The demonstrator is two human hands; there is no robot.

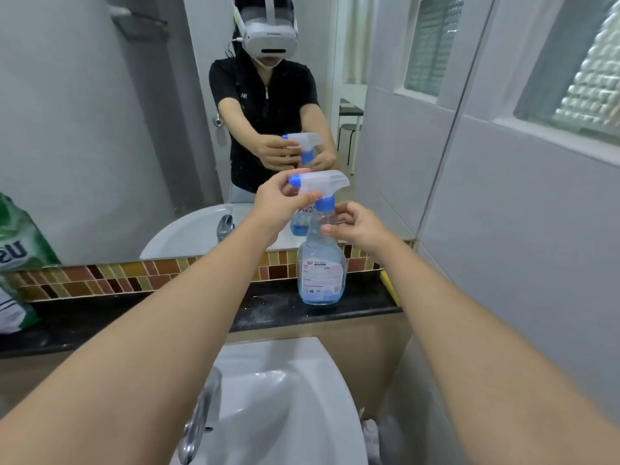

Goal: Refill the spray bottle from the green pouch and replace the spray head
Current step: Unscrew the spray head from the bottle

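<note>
Sink [268, 380] nearest; spray bottle [320, 273] behind it, nearly empty. Left hand [278, 204] pinches spray head [318, 186] atop; right hand [352, 226] fingers curl at neck. Green pouch [16, 263] far left; refill apparently pending.

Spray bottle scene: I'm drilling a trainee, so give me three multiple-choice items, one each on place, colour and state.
1. Where does the bottle stand?
A. in the sink
B. on the dark counter
C. on the floor

2. What colour is the spray head's collar?
A. blue
B. red
C. green

3. What does the left hand hold?
A. the pouch
B. nothing
C. the spray head

Answers:
1 B, its base sits on the counter below the mirror.
2 A, the collar over the bottle's neck is blue.
3 C, its fingers pinch the head, while the right hand is at the bottle's neck.
</note>
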